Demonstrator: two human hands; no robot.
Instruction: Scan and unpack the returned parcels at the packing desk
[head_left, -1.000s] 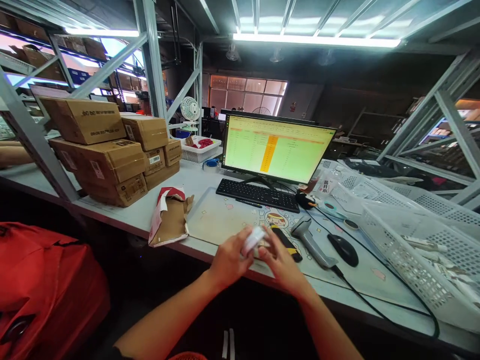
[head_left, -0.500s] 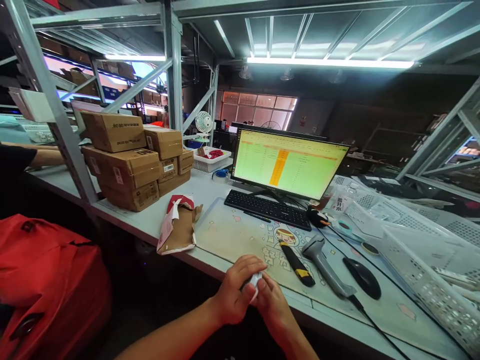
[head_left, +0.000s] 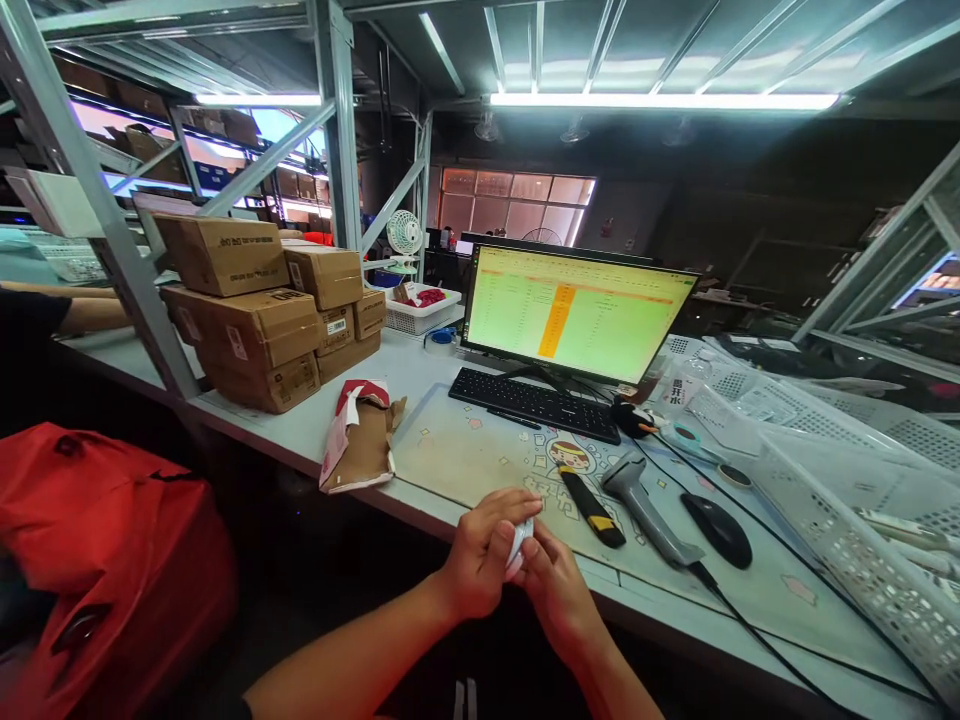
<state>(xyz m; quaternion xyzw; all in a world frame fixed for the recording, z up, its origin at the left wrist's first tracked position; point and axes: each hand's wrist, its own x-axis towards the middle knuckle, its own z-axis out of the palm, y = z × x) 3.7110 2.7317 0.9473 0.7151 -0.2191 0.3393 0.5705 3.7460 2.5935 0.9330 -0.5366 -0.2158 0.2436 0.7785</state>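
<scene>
Both hands meet at the desk's front edge around a small white object (head_left: pixel 519 543), mostly covered by fingers, so its kind is unclear. My left hand (head_left: pixel 480 555) is closed on its left side, thumb pressed against it. From the right, my right hand (head_left: pixel 553 580) grips the same object with bent fingers. Just beyond the hands lies a black and yellow utility knife (head_left: pixel 592 508) on the printed desk mat (head_left: pixel 465 450). Beside the knife rests a grey barcode scanner (head_left: pixel 651 515) with its cable. A torn-open cardboard packet (head_left: pixel 361 440) lies at the mat's left.
Stacked cardboard boxes (head_left: pixel 251 320) stand at the left by a metal shelf post (head_left: pixel 127 270). Behind the mat are a keyboard (head_left: pixel 532 400) and a lit monitor (head_left: pixel 577 305). A mouse (head_left: pixel 716 530) and white plastic baskets (head_left: pixel 847 530) occupy the right. Another person's arm (head_left: pixel 94 312) shows far left.
The camera view has shifted slightly. Both hands still hold the white object, which now sits a little higher and further right in view; the fingers have shifted around it.
</scene>
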